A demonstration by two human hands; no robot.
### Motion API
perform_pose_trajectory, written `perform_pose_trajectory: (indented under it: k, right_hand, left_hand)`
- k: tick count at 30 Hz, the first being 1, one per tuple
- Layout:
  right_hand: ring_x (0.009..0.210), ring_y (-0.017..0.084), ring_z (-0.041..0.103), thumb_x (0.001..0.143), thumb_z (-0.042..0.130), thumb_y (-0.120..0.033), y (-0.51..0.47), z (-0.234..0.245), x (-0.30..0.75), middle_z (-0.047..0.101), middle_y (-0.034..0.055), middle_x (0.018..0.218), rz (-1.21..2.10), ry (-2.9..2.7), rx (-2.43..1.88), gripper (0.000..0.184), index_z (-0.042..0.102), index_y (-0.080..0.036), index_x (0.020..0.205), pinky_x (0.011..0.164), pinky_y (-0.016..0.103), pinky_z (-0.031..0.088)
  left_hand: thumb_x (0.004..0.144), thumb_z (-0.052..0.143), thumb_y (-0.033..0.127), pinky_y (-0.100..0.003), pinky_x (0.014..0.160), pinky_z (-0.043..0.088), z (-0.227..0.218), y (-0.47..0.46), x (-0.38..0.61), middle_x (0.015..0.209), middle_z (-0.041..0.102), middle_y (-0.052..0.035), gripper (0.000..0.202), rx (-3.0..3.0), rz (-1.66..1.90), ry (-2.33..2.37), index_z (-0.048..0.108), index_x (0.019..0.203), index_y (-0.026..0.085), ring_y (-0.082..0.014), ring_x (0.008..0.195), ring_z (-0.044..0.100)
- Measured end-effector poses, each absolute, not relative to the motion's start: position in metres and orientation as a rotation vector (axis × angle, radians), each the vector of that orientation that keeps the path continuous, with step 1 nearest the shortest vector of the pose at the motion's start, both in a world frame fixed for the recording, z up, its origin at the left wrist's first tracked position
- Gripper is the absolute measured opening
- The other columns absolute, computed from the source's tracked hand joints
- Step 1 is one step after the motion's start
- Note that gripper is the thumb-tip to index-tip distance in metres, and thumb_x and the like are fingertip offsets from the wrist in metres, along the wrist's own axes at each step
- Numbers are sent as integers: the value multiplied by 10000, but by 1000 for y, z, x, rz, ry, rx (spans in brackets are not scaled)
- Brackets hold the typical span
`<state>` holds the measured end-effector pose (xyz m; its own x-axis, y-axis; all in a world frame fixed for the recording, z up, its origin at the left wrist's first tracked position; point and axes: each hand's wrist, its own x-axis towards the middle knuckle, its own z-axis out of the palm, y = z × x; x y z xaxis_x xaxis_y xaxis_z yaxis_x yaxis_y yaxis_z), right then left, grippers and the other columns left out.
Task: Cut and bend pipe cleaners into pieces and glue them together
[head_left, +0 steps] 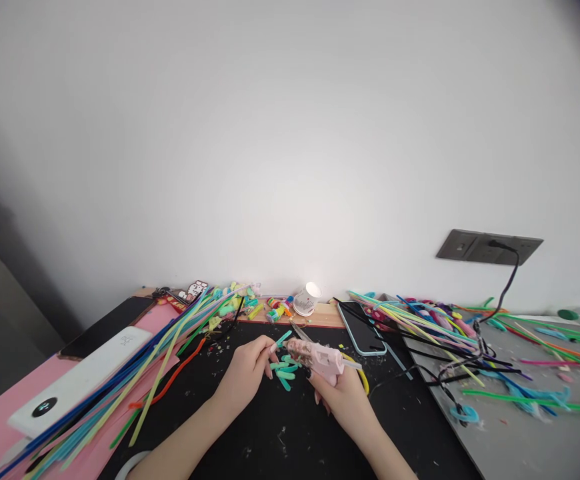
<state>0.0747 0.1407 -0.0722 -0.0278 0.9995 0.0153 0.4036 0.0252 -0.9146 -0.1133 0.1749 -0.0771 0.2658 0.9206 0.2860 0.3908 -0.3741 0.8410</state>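
Note:
My right hand (343,397) is closed around a pink glue gun (320,359), whose nozzle points left toward a cluster of short teal pipe-cleaner pieces (285,369). My left hand (247,370) pinches one teal piece (283,339) between thumb and fingers, right beside the nozzle. Both hands rest over a black mat (270,427) in the middle of the desk.
Long coloured pipe cleaners (160,363) fan across the left over pink sheets and a white power bank (83,380). A phone (363,328) lies right of the hands. More pipe cleaners and a black cable (470,353) cover the grey mat at right. A small white cup (307,299) stands by the wall.

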Motion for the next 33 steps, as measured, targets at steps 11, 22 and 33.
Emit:
perform_pose_trajectory:
  k: [11, 22, 33]
  right_hand:
    - [309, 66, 353, 712, 472, -300, 136, -59, 70, 467, -61, 405, 995, -1546, -1455, 295, 584, -135, 929, 309, 160, 279]
    - [287, 73, 348, 701, 459, -293, 138, -64, 71, 442, -68, 380, 984, -1544, -1497, 289, 585, -129, 902, 295, 165, 272]
    - [292, 75, 373, 693, 456, -262, 137, -58, 71, 441, -72, 378, 977, -1567, -1476, 306, 593, -139, 936, 295, 153, 301]
  left_hand:
    - [873, 292, 276, -224, 580, 410, -72, 173, -113, 666, 583, 18, 279, 1905, 1050, 1204, 500, 712, 187, -106, 477, 541]
    - [872, 292, 268, -225, 583, 411, -74, 173, -113, 654, 593, 19, 281, 1915, 1062, 1206, 505, 706, 187, -108, 470, 538]
    - [878, 294, 272, -225, 581, 409, -75, 174, -113, 653, 586, 26, 280, 1930, 1061, 1200, 507, 717, 188, -105, 469, 541]
